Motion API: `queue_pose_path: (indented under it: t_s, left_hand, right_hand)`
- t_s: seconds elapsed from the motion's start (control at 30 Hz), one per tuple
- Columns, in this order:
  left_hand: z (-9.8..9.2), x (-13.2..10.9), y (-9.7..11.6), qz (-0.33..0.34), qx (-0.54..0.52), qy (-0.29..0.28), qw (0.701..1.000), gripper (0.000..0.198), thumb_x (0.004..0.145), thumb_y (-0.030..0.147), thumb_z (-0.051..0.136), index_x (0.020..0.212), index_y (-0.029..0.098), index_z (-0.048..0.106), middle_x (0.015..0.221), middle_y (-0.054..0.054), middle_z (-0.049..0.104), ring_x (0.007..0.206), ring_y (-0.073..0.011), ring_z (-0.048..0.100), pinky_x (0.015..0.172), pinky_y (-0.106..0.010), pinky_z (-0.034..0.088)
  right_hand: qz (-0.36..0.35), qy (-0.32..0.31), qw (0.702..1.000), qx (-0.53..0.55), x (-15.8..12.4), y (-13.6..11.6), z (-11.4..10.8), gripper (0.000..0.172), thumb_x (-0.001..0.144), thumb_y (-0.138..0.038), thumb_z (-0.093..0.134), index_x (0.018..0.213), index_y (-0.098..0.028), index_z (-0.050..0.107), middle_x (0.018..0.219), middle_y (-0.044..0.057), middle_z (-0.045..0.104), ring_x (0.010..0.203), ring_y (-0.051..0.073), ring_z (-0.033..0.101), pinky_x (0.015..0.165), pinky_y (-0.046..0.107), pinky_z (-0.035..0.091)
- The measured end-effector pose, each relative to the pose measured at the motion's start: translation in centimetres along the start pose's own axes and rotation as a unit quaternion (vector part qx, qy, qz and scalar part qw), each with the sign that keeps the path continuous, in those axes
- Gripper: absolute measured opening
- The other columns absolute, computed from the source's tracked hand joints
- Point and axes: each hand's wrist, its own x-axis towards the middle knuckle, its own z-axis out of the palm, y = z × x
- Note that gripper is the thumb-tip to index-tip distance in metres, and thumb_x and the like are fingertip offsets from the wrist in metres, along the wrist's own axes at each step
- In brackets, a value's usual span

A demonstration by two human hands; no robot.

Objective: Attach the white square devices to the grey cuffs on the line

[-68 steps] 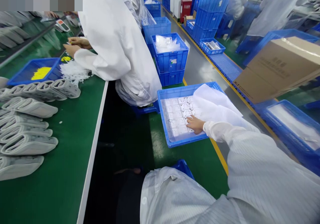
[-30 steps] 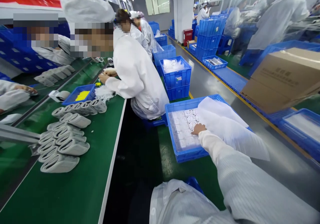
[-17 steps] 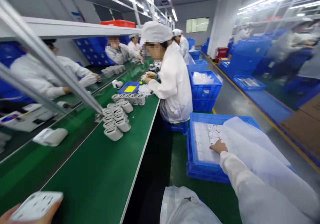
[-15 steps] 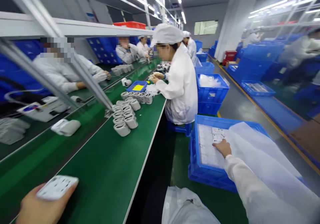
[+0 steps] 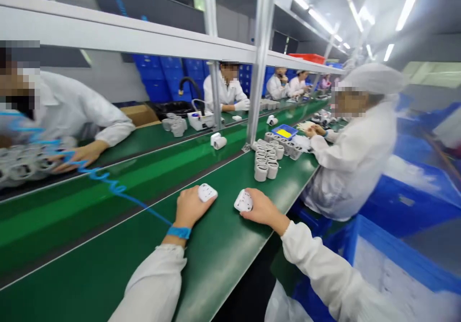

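Gripping a small white power socket in the curled fingers of the left hand, and a second white power socket in the right hand, the person rests both on the flat green work belt. A blue cloth wrist strap circles the left wrist. Farther on stand round white rolls, near a co-worker in a white coat.

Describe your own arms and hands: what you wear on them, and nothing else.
Both arms are covered by long white sleeves, the left sleeve and the right sleeve. The left hand and the right hand are bare, with no gloves. A blue band circles the left wrist just beyond the cuff; no band shows on the right wrist.
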Motion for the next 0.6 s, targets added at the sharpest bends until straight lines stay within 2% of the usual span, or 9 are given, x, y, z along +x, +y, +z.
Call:
queue_pose_path:
  t_s: [0.1, 0.2, 0.27, 0.33, 0.4, 0.47, 0.53, 0.6]
  left_hand:
    - [0.0, -0.2, 0.0, 0.002, 0.005, 0.003, 1.0, 0.056, 0.078, 0.065, 0.06, 0.107, 0.017, 0.064, 0.11, -0.013, 0.069, 0.106, -0.034, 0.058, 0.089, -0.039, 0.042]
    - [-0.2, -0.4, 0.0, 0.001, 0.008, -0.001, 1.0, 0.062, 0.077, 0.067, 0.061, 0.111, 0.015, 0.064, 0.112, -0.014, 0.067, 0.108, -0.0331, 0.056, 0.092, -0.039, 0.04]
    - [-0.4, -0.7, 0.2, 0.004, 0.02, -0.004, 1.0, 0.063, 0.077, 0.069, 0.061, 0.109, 0.015, 0.065, 0.111, -0.014, 0.066, 0.107, -0.0328, 0.055, 0.092, -0.039, 0.04]
    - [-0.6, -1.1, 0.4, 0.007, 0.04, -0.001, 0.999, 0.065, 0.077, 0.072, 0.058, 0.107, 0.015, 0.066, 0.109, -0.015, 0.066, 0.105, -0.0334, 0.056, 0.09, -0.039, 0.04]
    - [-0.9, -1.3, 0.7, 0.007, 0.061, 0.002, 0.998, 0.068, 0.078, 0.076, 0.052, 0.104, 0.015, 0.067, 0.105, -0.016, 0.066, 0.102, -0.0347, 0.056, 0.087, -0.041, 0.041]
    - [-1.2, -1.5, 1.0, 0.009, 0.075, -0.007, 0.997, 0.069, 0.081, 0.077, 0.046, 0.103, 0.015, 0.068, 0.101, -0.016, 0.067, 0.099, -0.0353, 0.058, 0.084, -0.041, 0.043]
    - [-1.5, -1.6, 1.1, 0.029, 0.075, -0.031, 0.996, 0.066, 0.084, 0.074, 0.042, 0.106, 0.016, 0.067, 0.1, -0.015, 0.068, 0.097, -0.0344, 0.06, 0.083, -0.04, 0.044]
    - [-1.8, -1.8, 1.1, 0.06, 0.067, -0.061, 0.994, 0.062, 0.086, 0.069, 0.043, 0.113, 0.018, 0.065, 0.1, -0.012, 0.069, 0.096, -0.033, 0.061, 0.081, -0.039, 0.045]
  right_hand:
    - [0.011, 0.006, 0.999, -0.043, 4.3, -1.8, 1.7, 0.073, 0.069, -0.044, 0.079, 0.13, -0.012, 0.055, 0.121, 0.019, 0.061, 0.115, 0.035, 0.055, 0.101, 0.045, 0.041]
    - [0.078, 0.056, 0.994, -0.048, 7.3, -2.8, 2.8, 0.076, 0.073, -0.059, 0.074, 0.128, -0.01, 0.055, 0.119, 0.024, 0.059, 0.113, 0.04, 0.054, 0.096, 0.05, 0.041]
    - [0.122, 0.083, 0.989, -0.022, 8.6, -3.2, 3.1, 0.071, 0.078, -0.065, 0.068, 0.124, -0.011, 0.058, 0.116, 0.024, 0.06, 0.107, 0.038, 0.058, 0.09, 0.048, 0.045]
    - [0.131, 0.089, 0.987, 0.016, 8.8, -3.1, 3.0, 0.062, 0.085, -0.066, 0.058, 0.118, -0.014, 0.061, 0.105, 0.019, 0.066, 0.095, 0.032, 0.064, 0.08, 0.04, 0.048]
    - [0.12, 0.095, 0.987, 0.045, 7.2, -2.5, 2.6, 0.054, 0.091, -0.065, 0.049, 0.112, -0.018, 0.064, 0.09, 0.01, 0.069, 0.08, 0.024, 0.067, 0.071, 0.032, 0.049]
    - [0.116, 0.12, 0.984, 0.068, 3.6, -1.1, 1.9, 0.049, 0.095, -0.062, 0.043, 0.106, -0.021, 0.066, 0.081, 0.004, 0.07, 0.072, 0.019, 0.066, 0.067, 0.027, 0.048]
    - [0.133, 0.161, 0.975, 0.072, -1.9, 1.2, 1.1, 0.049, 0.097, -0.059, 0.037, 0.098, -0.021, 0.068, 0.082, 0.004, 0.071, 0.072, 0.018, 0.065, 0.069, 0.027, 0.049]
    - [0.183, 0.203, 0.96, 0.058, -8.5, 4.4, 0.3, 0.052, 0.098, -0.056, 0.031, 0.089, -0.019, 0.067, 0.084, 0.007, 0.07, 0.074, 0.02, 0.064, 0.071, 0.03, 0.048]
